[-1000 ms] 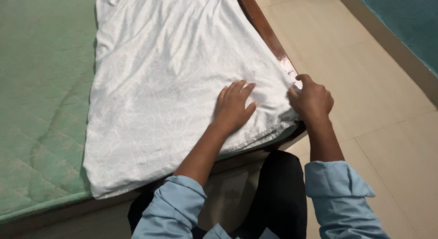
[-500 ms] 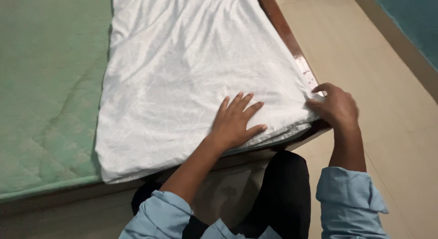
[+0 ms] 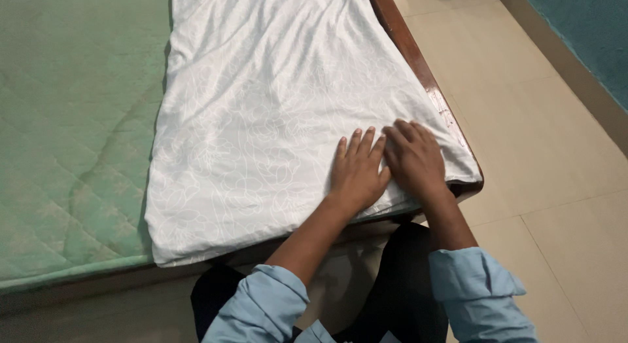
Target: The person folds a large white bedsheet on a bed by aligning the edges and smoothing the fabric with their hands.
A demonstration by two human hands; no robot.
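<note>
Fingers spread and flat, both hands pressing side by side: left hand [image 3: 356,169], right hand [image 3: 413,158], gripping nothing, on the white cloth's [image 3: 275,107] lower right corner. Cloth lies mostly smooth (faint creases) across frame centre, over the green mattress [image 3: 72,133]; wooden bed edge [image 3: 409,48] upper right; near hem hangs untucked

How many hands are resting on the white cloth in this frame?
2. The left hand lies flat, palm down, on the white cloth near its near edge; the right hand lies flat beside it, close to the cloth's right corner. No other hands show.
</note>
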